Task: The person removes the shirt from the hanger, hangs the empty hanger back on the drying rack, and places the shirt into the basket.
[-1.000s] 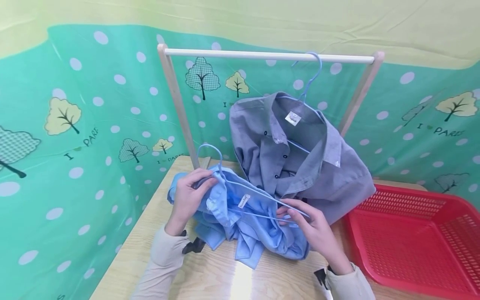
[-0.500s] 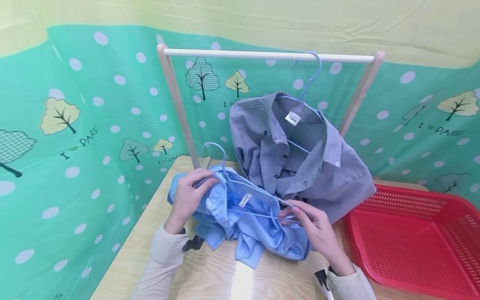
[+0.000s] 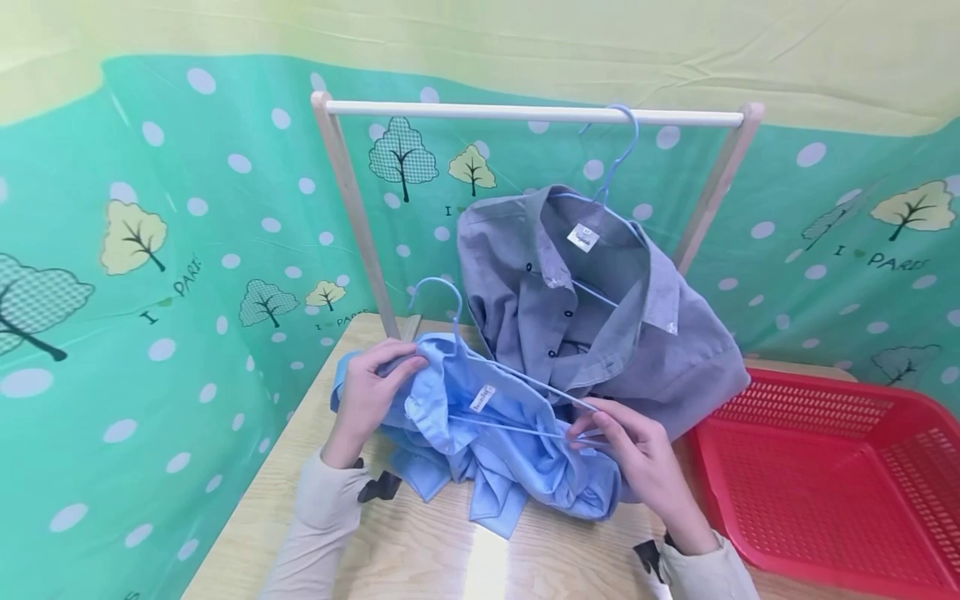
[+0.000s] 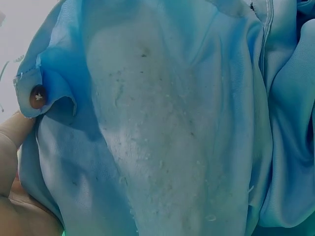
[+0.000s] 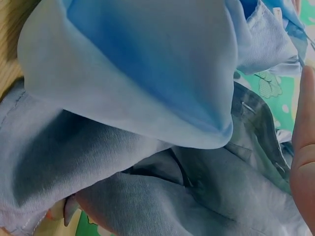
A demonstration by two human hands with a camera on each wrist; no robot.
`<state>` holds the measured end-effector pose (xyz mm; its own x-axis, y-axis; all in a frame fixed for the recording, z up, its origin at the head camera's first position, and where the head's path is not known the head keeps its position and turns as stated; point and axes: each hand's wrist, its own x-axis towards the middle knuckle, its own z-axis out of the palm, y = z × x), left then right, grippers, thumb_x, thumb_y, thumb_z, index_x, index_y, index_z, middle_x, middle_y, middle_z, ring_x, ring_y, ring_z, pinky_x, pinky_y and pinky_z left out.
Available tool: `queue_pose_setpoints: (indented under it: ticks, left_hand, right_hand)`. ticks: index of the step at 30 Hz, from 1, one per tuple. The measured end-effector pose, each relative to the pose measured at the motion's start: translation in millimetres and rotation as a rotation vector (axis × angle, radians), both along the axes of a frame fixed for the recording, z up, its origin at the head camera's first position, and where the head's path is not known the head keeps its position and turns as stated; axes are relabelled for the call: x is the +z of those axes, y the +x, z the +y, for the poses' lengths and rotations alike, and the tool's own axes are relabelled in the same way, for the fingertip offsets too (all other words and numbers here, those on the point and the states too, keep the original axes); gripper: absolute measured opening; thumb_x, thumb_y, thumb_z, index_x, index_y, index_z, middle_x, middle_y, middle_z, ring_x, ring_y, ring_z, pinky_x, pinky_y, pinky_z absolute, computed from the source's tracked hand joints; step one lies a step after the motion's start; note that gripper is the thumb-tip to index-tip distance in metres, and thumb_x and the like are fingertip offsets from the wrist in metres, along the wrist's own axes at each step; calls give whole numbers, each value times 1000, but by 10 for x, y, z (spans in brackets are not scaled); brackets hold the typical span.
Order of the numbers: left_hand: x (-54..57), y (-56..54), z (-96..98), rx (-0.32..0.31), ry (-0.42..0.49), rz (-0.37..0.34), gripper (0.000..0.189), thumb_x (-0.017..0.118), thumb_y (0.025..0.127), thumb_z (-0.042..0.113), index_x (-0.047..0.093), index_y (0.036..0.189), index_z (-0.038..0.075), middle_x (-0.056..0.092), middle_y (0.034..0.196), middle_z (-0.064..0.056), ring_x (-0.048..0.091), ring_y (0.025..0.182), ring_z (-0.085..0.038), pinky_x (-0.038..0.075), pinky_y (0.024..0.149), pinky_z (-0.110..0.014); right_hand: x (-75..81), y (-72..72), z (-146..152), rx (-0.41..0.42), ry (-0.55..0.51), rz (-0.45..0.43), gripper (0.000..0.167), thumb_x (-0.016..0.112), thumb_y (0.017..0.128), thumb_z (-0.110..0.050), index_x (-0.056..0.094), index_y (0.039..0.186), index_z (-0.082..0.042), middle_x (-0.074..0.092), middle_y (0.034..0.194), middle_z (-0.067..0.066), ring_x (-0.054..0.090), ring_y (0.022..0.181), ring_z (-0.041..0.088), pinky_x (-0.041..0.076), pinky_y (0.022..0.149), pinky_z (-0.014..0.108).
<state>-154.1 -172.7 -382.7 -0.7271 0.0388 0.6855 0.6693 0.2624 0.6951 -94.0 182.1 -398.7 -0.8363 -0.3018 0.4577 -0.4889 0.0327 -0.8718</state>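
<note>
A light blue shirt (image 3: 510, 467) lies bunched on the table, its collar opened around a white label (image 3: 482, 398). My left hand (image 3: 367, 396) pinches this shirt near its collar. In the left wrist view, a brown button (image 4: 38, 96) shows just above the thumb. Through the neck opening runs a blue wire hanger (image 3: 517, 373), its hook (image 3: 437, 283) standing up at the shirt's left side. My right hand (image 3: 641, 450) pinches the hanger's right end, outside the collar. The hanger's left end is hidden in the cloth.
Behind, a grey shirt (image 3: 510, 275) hangs by another blue hanger (image 3: 621, 158) from the rack's white bar (image 3: 487, 110). A red plastic basket (image 3: 795, 467) stands at the right. The wooden table (image 3: 420, 550) shows in front, and a patterned green curtain (image 3: 225, 333) hangs behind.
My right hand has shifted slightly right, taking the hanger along, so its hook also stands farther right. The left hand, still on the blue shirt, has moved slightly left.
</note>
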Motion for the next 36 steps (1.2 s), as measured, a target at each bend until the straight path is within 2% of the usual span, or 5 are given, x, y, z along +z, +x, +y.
queue_pose_setpoints:
  ticks: [9, 14, 19, 29, 36]
  left_hand:
    - [-15, -8, -31, -1, 14, -13, 18, 73, 82, -10, 75, 98, -3, 72, 88, -16, 66, 81, -5, 57, 71, -15]
    - [-19, 1, -56, 47, 16, -28, 18, 75, 81, -10, 75, 97, -3, 73, 90, -18, 67, 86, -3, 58, 78, -15]
    - [-38, 8, -105, 96, 23, -67, 19, 76, 80, -8, 75, 99, -4, 74, 94, -11, 67, 92, 0, 57, 86, -16]
    - [-73, -7, -174, 78, 34, -60, 21, 74, 81, -11, 74, 101, -6, 73, 96, 8, 67, 93, -1, 57, 86, -15]
    - [-97, -22, -248, 115, 1, -87, 19, 75, 82, -7, 75, 100, -4, 73, 96, 6, 66, 93, 1, 56, 87, -14]
  right_hand:
    - [34, 26, 39, -25, -9, 29, 28, 47, 100, 9, 61, 124, 8, 73, 94, 12, 73, 86, 19, 63, 82, 32]
    - [34, 31, 81, -63, 8, 20, 26, 47, 101, 8, 61, 122, 9, 74, 92, 8, 73, 87, 15, 63, 81, 31]
    - [33, 20, 119, -41, -33, 39, 26, 43, 101, 9, 59, 121, 14, 74, 91, 7, 73, 85, 15, 64, 77, 30]
    - [49, 40, 187, -11, -77, 10, 26, 41, 102, 8, 56, 122, 16, 75, 95, 5, 74, 88, 18, 64, 78, 35]
    - [45, 49, 228, -20, -82, 15, 26, 41, 103, 7, 56, 121, 17, 75, 93, 6, 74, 86, 21, 63, 79, 41]
